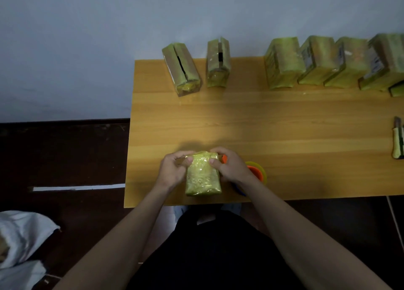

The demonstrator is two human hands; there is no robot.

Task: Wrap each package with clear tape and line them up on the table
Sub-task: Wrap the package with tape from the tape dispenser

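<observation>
1. Down at 6 o'clock on the surface [284, 125], the package [202, 176] stands near the front edge.
2. Left hand [172, 169] and right hand [231, 169] both grip its top, fingers curled, thumbs pressing the front.
3. Wrapped packages [284, 64] line the 12 o'clock edge.
4. Tape dispenser [258, 171] sits just beside the right wrist at 3 o'clock.

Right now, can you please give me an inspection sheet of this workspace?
Surface: wooden table, mostly bare in the middle.
Job's things: held package near the front edge; row of packages along the wall; tape roll beside the right hand.
Clutter: utility knife at the right edge.
Fingers: left hand and right hand grip the held package.
Cables: nothing seen.
Surroundings: white cloth on the floor, left.
</observation>
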